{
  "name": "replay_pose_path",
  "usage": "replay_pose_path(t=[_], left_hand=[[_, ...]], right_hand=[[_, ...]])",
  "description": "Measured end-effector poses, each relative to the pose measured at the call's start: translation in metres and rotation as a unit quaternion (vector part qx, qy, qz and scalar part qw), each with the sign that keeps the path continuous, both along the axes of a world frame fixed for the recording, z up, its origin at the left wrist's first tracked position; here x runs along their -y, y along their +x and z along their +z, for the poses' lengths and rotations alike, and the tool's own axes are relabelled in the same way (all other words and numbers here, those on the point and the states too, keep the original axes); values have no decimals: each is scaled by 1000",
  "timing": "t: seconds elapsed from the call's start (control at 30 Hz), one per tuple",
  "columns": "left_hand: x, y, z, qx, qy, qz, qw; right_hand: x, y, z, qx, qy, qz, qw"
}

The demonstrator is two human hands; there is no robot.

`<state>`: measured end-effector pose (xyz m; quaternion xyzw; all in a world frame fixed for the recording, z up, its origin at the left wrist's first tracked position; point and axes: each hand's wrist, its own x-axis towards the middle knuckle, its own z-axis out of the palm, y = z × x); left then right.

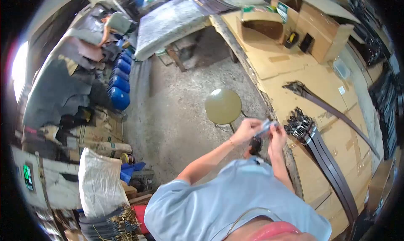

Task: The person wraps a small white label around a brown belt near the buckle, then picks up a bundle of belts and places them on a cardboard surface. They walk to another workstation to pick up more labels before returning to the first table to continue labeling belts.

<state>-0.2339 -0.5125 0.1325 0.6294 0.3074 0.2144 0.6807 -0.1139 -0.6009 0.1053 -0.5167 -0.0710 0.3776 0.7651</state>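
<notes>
Both of my hands are raised together in front of my body, near the edge of the cardboard-covered table. My left hand (pixel 248 130) pinches one side of a small bluish-grey item (pixel 266 127) too blurred to name. On its other side, my right hand (pixel 277 137) has its fingers closed on the item. Just right of my right hand, a bundle of dark straps (pixel 330 165) with black buckles at its end lies on the table. Another dark strap (pixel 332 108) lies farther back.
The cardboard-covered table (pixel 307 74) carries an open box (pixel 261 29) and a black phone (pixel 306 43). A round stool (pixel 223 106) stands ahead. Blue containers (pixel 120 97) line the left side, where another person's arm (pixel 105 35) shows. A white sack (pixel 101 182) stands lower left.
</notes>
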Motion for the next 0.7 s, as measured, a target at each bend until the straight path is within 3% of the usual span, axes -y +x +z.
replay_pose_path(t=[0.03, 0.07, 0.17, 0.3, 0.4, 0.47, 0.53, 0.6, 0.63, 0.7], left_hand=[[-10, 13, 1, -28, 26, 36, 999], [-21, 26, 6, 5, -85, 58, 995], [-48, 58, -11, 81, -179, 141, 970], [-87, 81, -28, 27, -216, 132, 967], [-153, 109, -41, -105, 4, 42, 994], [-206, 134, -58, -89, 30, 33, 995], [-272, 165, -82, -107, 138, 2, 985], [-328, 207, -78, -188, 196, -8, 962], [-375, 224, -104, -178, 255, -40, 950], [-459, 264, -151, -178, 224, -15, 958]], right_hand=[[-11, 20, -2, 39, -18, 27, 999], [-28, 34, -5, 27, -3, 4, 1000], [-60, 86, 3, 13, 49, -56, 997], [-67, 148, -4, -8, 70, -130, 989], [-52, 176, -3, 6, 17, -188, 982], [-35, 190, -20, 19, -28, -222, 975], [-20, 200, -36, 30, -93, -257, 962], [-16, 203, -40, 20, -118, -303, 945], [-15, 205, -41, 24, -136, -321, 937], [-22, 200, -37, 8, -150, -366, 919]])
